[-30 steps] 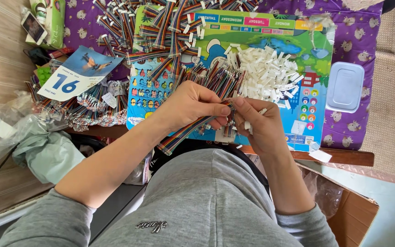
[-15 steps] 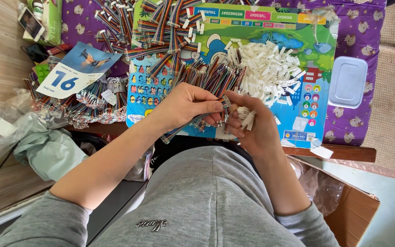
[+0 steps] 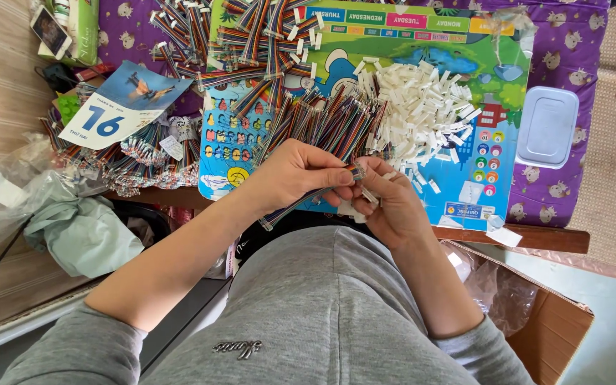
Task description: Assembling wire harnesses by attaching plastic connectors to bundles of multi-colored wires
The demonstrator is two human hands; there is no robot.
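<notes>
My left hand [image 3: 292, 175] pinches a short multicoloured ribbon cable [image 3: 299, 203] that slants down to the left. My right hand [image 3: 386, 203] meets it at the cable's upper end and holds small white plastic connectors [image 3: 369, 194] in its fingers and palm. Both hands hover at the near edge of a colourful picture board [image 3: 458, 43]. Just beyond them lie a heap of loose ribbon cables [image 3: 329, 117] and a pile of white connectors [image 3: 422, 114].
More cable bundles [image 3: 237, 36] lie at the back left on a purple cloth [image 3: 579, 50]. A white lidded box [image 3: 547, 127] sits at right, a calendar page [image 3: 119, 107] and plastic bags [image 3: 73, 228] at left. A cardboard box [image 3: 543, 328] stands at lower right.
Both hands have stayed at the board's near edge with small finger movements. The cable end and the right hand's connector have come together.
</notes>
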